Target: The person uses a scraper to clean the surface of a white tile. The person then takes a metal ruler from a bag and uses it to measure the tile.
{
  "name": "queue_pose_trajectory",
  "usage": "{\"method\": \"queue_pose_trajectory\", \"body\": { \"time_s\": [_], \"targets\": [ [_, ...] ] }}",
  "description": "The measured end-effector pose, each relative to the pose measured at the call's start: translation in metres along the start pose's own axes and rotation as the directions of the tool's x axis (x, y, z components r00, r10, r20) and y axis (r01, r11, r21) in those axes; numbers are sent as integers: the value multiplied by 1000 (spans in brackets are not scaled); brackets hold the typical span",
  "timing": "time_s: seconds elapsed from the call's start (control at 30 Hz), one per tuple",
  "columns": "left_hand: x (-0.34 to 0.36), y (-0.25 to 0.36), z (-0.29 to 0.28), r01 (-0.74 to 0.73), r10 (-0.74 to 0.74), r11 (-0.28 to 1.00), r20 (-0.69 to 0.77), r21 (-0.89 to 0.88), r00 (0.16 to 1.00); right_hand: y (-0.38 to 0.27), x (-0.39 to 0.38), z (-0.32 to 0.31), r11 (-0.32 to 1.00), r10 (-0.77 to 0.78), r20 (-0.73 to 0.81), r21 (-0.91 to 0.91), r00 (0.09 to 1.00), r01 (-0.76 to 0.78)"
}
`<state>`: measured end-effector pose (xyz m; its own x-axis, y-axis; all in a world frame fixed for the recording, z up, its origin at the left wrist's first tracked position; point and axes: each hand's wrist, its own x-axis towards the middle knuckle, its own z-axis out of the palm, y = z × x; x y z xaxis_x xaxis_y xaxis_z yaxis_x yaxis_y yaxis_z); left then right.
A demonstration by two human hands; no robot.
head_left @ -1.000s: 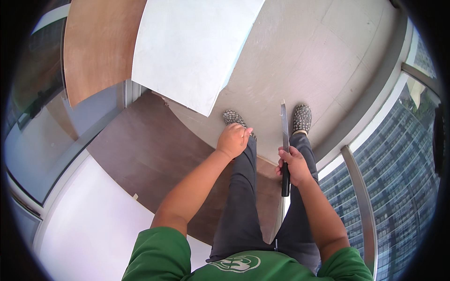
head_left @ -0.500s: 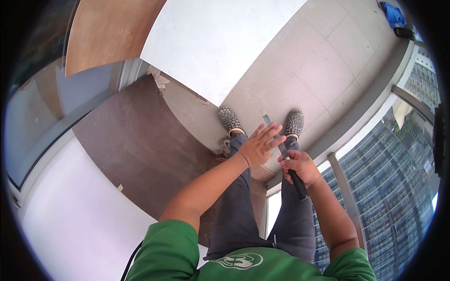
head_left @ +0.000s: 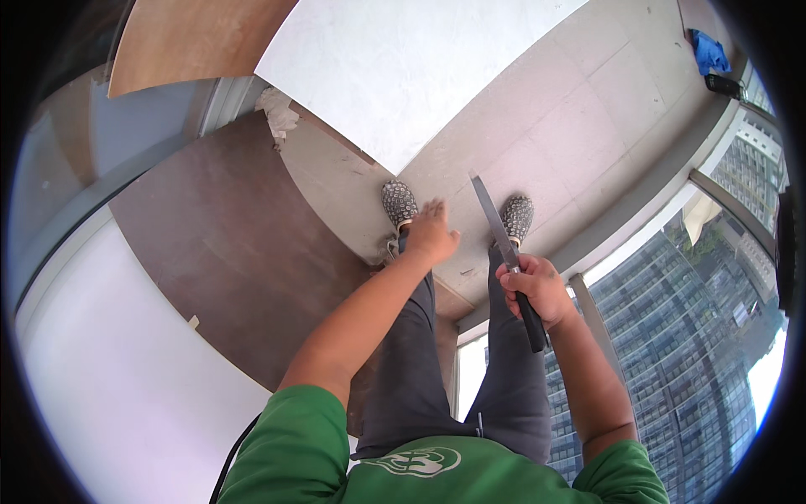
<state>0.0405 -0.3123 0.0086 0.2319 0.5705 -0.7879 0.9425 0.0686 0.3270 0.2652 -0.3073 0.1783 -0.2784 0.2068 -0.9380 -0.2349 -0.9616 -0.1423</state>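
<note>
I see the right hand (head_left: 539, 290) wrapped round what looks like a black-handled knife (head_left: 502, 238), its blade (head_left: 486, 202) over the floor (head_left: 571, 126), clear of the white panel (head_left: 395, 76) and touching nothing yet, the left hand (head_left: 433, 235) open and empty.

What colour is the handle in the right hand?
The handle is black, best seen in the head view.

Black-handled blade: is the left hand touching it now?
No, the left hand is apart from the black-handled blade, whose handle is held by the right hand.
</note>
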Motion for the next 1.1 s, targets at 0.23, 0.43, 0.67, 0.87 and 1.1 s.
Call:
{"method": "queue_pose_trajectory", "body": {
  "time_s": [0.23, 0.43, 0.67, 0.87, 1.1],
  "targets": [
    [-10, 9, -46, 69, 35, 984, 560, -162, 828, 13, 17, 2, 992, -117, -106, 37, 987, 122],
    [-43, 33, -15, 104, -40, 308, 96, -946, 995, 16, 35, 30, 931, -141, -346, -365, 927, 5],
    [-41, 72, -21, 412, 81, -287, 407, -865, 910, 62, 86, 50, 720, -608, -441, -656, 660, 225],
    [-54, 24, -49, 157, -179, 200, 122, -967, 976, 77, 100, -12, 972, -181, -545, -228, 819, 63],
    [-99, -135, 75, 364, -391, 836, 19, -410, 920, 83, 69, -26, 988, -105, -417, -150, 903, 45]
  ]
}}
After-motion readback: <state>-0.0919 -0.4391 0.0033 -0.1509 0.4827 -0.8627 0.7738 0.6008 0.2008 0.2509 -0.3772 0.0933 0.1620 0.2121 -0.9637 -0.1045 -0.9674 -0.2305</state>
